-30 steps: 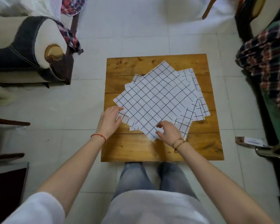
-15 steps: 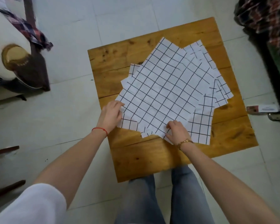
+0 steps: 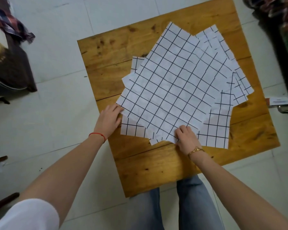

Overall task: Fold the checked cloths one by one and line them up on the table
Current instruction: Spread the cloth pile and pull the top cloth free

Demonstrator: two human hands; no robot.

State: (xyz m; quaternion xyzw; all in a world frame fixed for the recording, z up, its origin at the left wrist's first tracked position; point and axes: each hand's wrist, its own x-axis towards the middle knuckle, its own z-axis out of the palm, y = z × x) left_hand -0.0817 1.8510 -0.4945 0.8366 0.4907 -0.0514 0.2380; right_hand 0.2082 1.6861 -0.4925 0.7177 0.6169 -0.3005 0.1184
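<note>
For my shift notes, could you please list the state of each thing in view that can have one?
Top checked cloth: unfolded, flat on the pile.
Cloth pile: fanned out, none folded.
Left hand: holds the top cloth's left corner.
Right hand: pinches the top cloth's near corner.
Wooden table: bears the pile.

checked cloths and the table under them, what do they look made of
Checked cloths: thin white fabric, matte, with a printed black grid. They lie very flat with crisp edges and faint creases, so they could pass for paper.
Table: wooden planks, honey-coloured, with visible knots, grain and seams. A slight sheen suggests varnish.
</note>
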